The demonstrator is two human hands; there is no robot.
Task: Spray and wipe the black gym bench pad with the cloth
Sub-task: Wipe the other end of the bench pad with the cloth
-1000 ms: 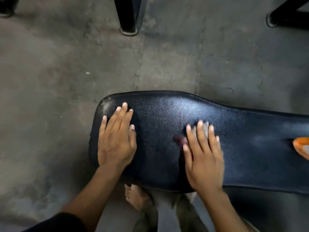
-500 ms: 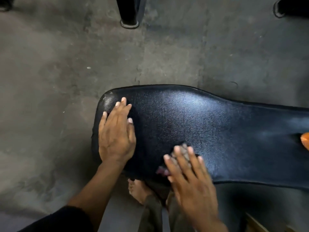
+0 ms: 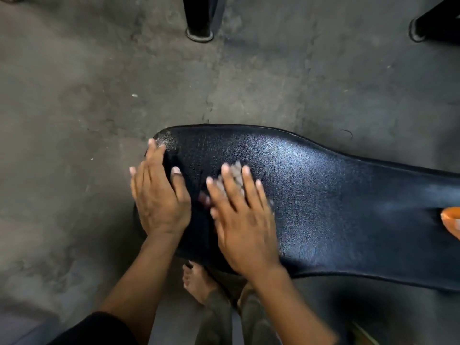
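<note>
The black gym bench pad (image 3: 323, 202) lies across the lower middle of the head view, its wide rounded end at the left. My left hand (image 3: 159, 197) rests flat on that left end, fingers together, holding nothing. My right hand (image 3: 244, 220) presses flat on a small grey cloth (image 3: 236, 175) on the pad, just right of the left hand. Only a bit of the cloth shows between and beyond the fingers, with a dark reddish corner by the thumb. The hand is motion-blurred.
An orange object (image 3: 451, 220) sits on the pad at the right frame edge. Grey concrete floor (image 3: 99, 95) surrounds the bench. Black equipment legs stand at the top centre (image 3: 200, 23) and top right (image 3: 428, 23). My bare foot (image 3: 196, 282) is under the pad's near edge.
My right hand with the cloth slid from the pad's near edge up and leftward, close to the left hand. The left hand shifted slightly toward the pad's left rim.
</note>
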